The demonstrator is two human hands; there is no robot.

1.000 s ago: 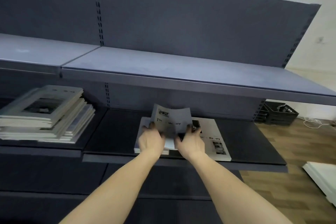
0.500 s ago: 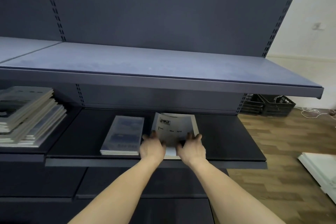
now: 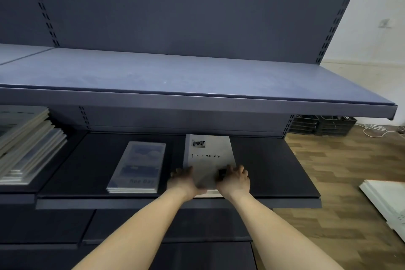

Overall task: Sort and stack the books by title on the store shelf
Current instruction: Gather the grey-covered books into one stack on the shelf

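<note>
My fingers point(image 3: 237, 170) are curled over the near end of the white book point(image 3: 208, 158), left hand point(image 3: 183, 182) gripping its left edge, right hand point(image 3: 233, 183) gripping its right edge, thumbs on the cover. I'm looking at a pale grey-white cover lying flat, a small dark picture near its far end and a line of black lettering across the middle, partly washed out by glare. A second dark patch sits just by my right thumb. The book lies on the dark lower shelf point(image 3: 274, 171), right of centre, its near end at the front edge and its far end close to the back panel. Under it, at the front edge, I can see a lighter strip, maybe more books; I can't tell how many. Left of it on the same shelf, apart from it, sits a short stack of blue-grey books point(image 3: 138, 167), squared up near the front edge. Further left, on the neighbouring shelf section, a taller, fanned pile of books point(image 3: 28, 144) leans unevenly. Above, the blue upper shelf point(image 3: 175, 74).
</note>
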